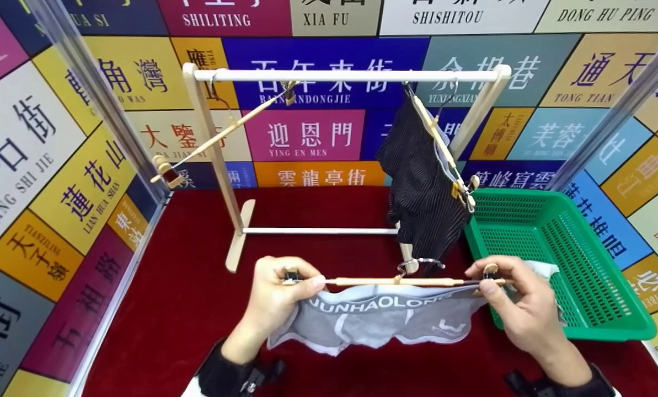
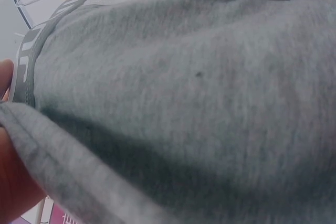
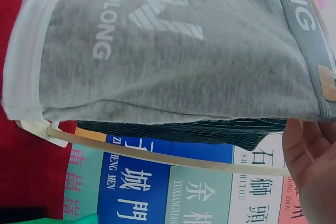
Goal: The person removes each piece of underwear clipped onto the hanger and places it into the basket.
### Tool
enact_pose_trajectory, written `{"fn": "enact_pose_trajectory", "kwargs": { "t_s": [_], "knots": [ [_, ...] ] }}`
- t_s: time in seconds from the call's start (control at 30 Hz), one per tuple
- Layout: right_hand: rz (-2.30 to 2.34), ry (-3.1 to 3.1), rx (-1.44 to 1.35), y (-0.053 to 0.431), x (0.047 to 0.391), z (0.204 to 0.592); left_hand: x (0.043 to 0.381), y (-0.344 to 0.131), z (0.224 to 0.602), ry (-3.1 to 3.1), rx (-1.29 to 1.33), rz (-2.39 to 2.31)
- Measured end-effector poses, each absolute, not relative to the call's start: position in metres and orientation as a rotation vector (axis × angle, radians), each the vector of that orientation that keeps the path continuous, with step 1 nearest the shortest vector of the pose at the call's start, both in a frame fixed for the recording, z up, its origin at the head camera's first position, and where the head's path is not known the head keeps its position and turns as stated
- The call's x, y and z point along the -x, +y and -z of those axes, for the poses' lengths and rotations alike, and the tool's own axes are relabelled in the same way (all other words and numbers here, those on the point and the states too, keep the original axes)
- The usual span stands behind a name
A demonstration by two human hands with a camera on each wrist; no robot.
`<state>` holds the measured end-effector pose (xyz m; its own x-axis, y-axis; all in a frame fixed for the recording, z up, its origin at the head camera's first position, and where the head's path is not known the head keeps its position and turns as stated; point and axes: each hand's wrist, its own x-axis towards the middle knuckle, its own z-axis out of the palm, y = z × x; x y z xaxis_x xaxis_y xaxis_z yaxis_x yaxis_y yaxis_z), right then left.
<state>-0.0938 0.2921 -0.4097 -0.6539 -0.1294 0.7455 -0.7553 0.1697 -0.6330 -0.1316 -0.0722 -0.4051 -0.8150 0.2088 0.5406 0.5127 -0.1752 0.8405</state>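
Note:
Grey boxer briefs [image 1: 381, 320] with a lettered waistband hang from a wooden clip hanger [image 1: 356, 282] in front of the rack. My left hand [image 1: 273, 300] pinches the hanger's left end and the waistband corner, around the clip there. At the other end, my right hand [image 1: 530, 311] grips the right clip [image 1: 490, 270] and waistband corner between thumb and fingers. Grey cloth [image 2: 184, 87] fills most of the left wrist view. In the right wrist view, the briefs' printed leg [image 3: 173, 61] is spread out, with part of the right hand [image 3: 315, 166] at the edge.
A wooden rack with a white top rail [image 1: 340, 75] stands behind. From it hang a bare clip hanger [image 1: 240, 122] at left and dark striped shorts [image 1: 425, 182] at right. A green basket [image 1: 610, 270] with light cloth [image 1: 541, 270] sits at right on the red tabletop [image 1: 158, 309].

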Motion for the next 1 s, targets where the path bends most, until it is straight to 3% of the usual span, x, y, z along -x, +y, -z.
{"fn": "enact_pose_trajectory", "kwargs": {
  "t_s": [1.0],
  "knots": [
    [-1.48,-1.729,-0.833,0.289,0.097,0.402,0.136,-0.061,0.404,-1.873,0.856,2.088]
  ]
}}
